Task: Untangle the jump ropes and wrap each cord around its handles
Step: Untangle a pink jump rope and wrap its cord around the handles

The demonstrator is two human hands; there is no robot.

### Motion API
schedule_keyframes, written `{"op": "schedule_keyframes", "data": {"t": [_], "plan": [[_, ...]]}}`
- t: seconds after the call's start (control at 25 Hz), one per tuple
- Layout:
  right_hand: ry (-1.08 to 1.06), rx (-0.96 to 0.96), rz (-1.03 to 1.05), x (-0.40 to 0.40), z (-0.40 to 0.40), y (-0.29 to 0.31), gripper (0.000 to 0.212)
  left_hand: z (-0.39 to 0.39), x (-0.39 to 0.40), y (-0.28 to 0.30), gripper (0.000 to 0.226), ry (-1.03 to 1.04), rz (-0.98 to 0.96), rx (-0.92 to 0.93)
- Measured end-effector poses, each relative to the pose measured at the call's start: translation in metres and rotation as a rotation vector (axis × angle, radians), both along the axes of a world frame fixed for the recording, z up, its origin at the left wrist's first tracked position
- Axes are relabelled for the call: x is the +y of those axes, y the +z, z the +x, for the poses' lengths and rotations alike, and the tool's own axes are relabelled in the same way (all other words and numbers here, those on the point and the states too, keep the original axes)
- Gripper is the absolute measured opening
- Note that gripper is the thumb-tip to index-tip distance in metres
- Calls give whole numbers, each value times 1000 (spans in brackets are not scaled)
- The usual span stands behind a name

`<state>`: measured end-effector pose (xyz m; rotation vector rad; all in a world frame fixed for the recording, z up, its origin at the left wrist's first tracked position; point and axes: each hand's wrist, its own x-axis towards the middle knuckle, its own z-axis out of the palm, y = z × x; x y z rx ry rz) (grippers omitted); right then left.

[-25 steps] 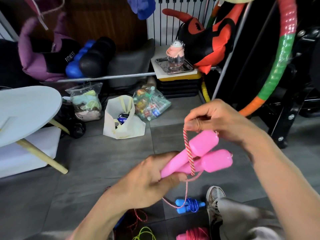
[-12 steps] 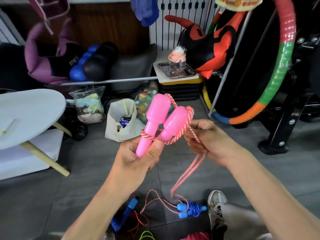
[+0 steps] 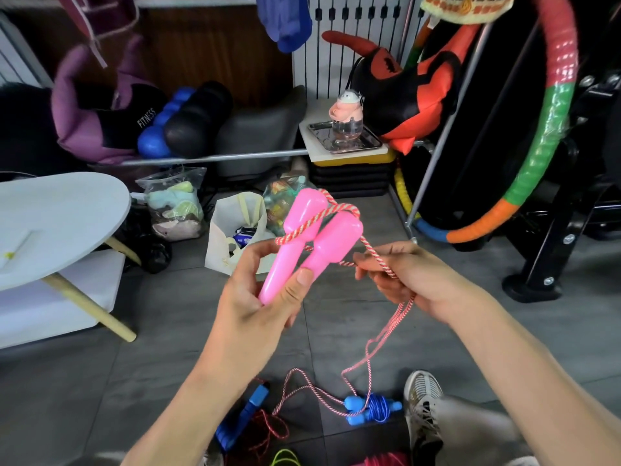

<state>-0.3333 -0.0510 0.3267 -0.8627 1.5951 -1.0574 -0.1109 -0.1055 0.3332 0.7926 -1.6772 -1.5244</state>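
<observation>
Lying nearest on the floor: a shoe [image 3: 421, 403] is resting at the bottom edge, just beside a blue rope bundle [image 3: 373, 408] whose cord is wound round its handles; a loose blue handle [image 3: 242, 418], a red cord [image 3: 268, 428] and a green cord [image 3: 284, 459] are lying to its left.
Trailing cord: the pink-and-white cord [image 3: 386, 334] is hanging from the right hand down to the grey tiled floor [image 3: 84, 381], looping beside the blue bundle.
Left hand: the left hand [image 3: 258, 307] is gripping the lower ends of the two pink handles [image 3: 312, 243], thumb pressing on the right one, holding them side by side and tilted up to the right.
Right hand: the right hand [image 3: 413, 280] is pinching the cord just right of the handles, fingers curled round it.
Wrapping: turns of cord are crossing the handles' thick upper ends.
Lying left: a pale round desk [image 3: 57, 223] is standing on slanted wooden legs.
Sitting beyond: a white bag [image 3: 235, 237] and clear plastic bags [image 3: 174, 203] are resting on the floor.
Standing farthest: a striped hoop [image 3: 551, 129] is leaning at right, and a metal tray [image 3: 346, 139] is carrying a small pink-topped bottle.
</observation>
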Motion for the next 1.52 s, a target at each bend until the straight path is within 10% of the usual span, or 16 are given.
{"op": "schedule_keyframes", "data": {"t": [0.24, 0.4, 0.92, 1.08, 1.32, 1.52], "plan": [[10, 76, -20, -5, 10, 2, 31, -2, 1, 4, 16, -43, -185, -133], [-114, -238, -358, -6, 14, 6, 52, -2, 0, 0, 12, -18, -384, -346], [-6, -89, -426, 9, 34, 19, 39, -7, 1, -7, 16, -69, -194, -331], [-39, 451, -350, 14, 29, 12, 53, -5, -7, -16, 18, 1, -295, -597], [98, 1135, -558, 10, 33, -4, 18, -8, -5, -17, 30, -94, -252, -650], [-628, 72, -397, 3, 22, 14, 15, -5, -2, -6, 25, -192, -150, -548]]}}
